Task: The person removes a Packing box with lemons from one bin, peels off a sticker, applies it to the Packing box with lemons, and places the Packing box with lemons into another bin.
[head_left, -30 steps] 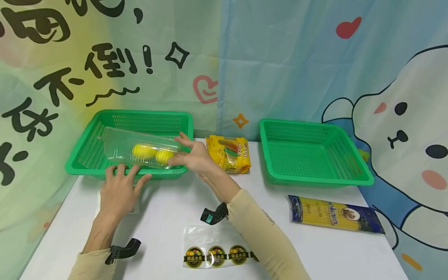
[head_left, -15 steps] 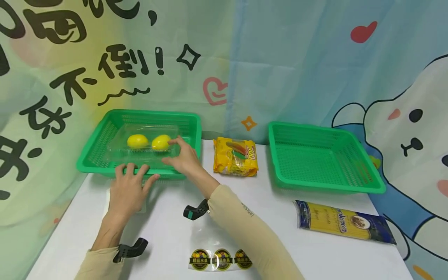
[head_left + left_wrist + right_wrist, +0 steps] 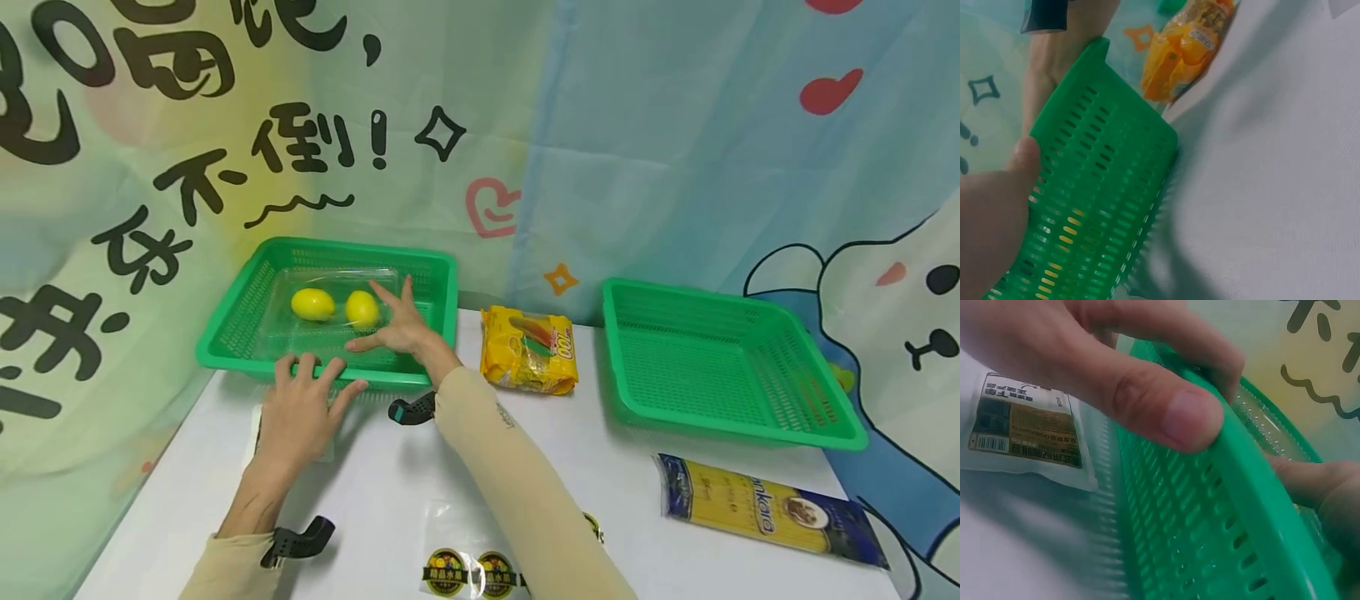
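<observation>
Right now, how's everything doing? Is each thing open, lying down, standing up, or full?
Clear plastic box, lid fastening unclear
Two lemons, lying inside the box
Left green basket, upright, holding the box
Left hand, fingers bent over that basket's rim
Right hand, fingers spread over the box
Yellow packet, plump, between the baskets
Right green basket, upright, open-topped
Spaghetti pack, lying flat
Clear label sheet, flat, partly hidden
Brown packet, lying flat

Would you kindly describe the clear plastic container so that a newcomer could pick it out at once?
At the far left of the white table stands a green basket, with the left hand and right hand at it. The clear container lies inside, with two yellow fruits showing through it. Being see-through sets it apart from the printed yellow packet just right of the basket.
</observation>
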{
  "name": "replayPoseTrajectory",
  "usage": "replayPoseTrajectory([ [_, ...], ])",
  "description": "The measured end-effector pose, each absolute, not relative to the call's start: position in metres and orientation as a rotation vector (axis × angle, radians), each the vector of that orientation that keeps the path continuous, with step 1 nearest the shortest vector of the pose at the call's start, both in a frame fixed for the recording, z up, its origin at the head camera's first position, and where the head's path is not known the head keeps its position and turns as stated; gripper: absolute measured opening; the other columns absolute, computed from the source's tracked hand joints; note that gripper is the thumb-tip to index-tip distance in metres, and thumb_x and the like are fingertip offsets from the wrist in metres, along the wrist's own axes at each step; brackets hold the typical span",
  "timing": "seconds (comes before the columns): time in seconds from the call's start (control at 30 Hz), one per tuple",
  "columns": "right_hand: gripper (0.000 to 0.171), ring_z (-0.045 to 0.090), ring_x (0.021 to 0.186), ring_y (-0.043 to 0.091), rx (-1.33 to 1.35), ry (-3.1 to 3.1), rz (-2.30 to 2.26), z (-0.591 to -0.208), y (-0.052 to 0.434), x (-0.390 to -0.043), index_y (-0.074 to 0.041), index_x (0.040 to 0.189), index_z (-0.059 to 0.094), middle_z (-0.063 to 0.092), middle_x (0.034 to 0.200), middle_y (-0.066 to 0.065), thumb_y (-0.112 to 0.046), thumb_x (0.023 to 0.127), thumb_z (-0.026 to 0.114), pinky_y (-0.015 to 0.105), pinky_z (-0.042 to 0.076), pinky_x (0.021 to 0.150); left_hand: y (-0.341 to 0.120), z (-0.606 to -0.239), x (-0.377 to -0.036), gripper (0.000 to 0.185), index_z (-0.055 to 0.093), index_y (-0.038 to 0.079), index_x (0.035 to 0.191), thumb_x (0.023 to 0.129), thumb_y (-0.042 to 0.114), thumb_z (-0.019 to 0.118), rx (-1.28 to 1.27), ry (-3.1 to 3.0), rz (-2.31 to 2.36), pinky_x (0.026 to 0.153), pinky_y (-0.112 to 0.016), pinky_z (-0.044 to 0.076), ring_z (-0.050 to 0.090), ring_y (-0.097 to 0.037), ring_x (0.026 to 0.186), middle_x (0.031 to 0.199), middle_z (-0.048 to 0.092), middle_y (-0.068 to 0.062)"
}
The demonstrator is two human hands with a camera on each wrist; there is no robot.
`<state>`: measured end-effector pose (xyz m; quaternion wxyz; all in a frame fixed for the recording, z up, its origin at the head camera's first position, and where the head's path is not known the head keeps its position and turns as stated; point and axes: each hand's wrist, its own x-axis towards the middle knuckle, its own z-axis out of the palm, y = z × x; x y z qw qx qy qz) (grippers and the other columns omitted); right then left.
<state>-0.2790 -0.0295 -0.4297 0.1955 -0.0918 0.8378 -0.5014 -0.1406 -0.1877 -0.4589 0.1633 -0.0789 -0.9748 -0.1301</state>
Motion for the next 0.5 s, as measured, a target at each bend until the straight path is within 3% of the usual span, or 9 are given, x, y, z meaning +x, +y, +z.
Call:
replayPoseTrajectory([
  [0.33,0.097,0.001,0.163,0.035,-0.237,2.304,-1.482,-0.4249,-0.0248,-0.2816,-0.028,0.160,0.042,-0.008,0.176,-0.006,-0.020,0.079,0.094,0.058,0.021,0.129,-0.1844,-0.4573,-0.1426,0.052,0.060,0.012,0.136,0.103,0.052,0.060,-0.204,-2.797,-0.421,0.070,-0.071,0.057,0.043,-0.058,0.128,0.128,0.054,-0.028],
  [0.5,0.090,-0.001,0.164,0.028,-0.164,2.218,-1.554,-0.4242,-0.0194,-0.2788,-0.031,0.157,0.047,-0.001,0.176,-0.012,-0.022,0.080,0.094,0.055,0.020,0.130,-0.1838,-0.4598,-0.1397,0.053,0.059,0.012,0.138,0.105,0.053,0.058,-0.192,-2.830,-0.446,0.071,-0.074,0.056,0.040,-0.058,0.131,0.131,0.053,-0.028],
])
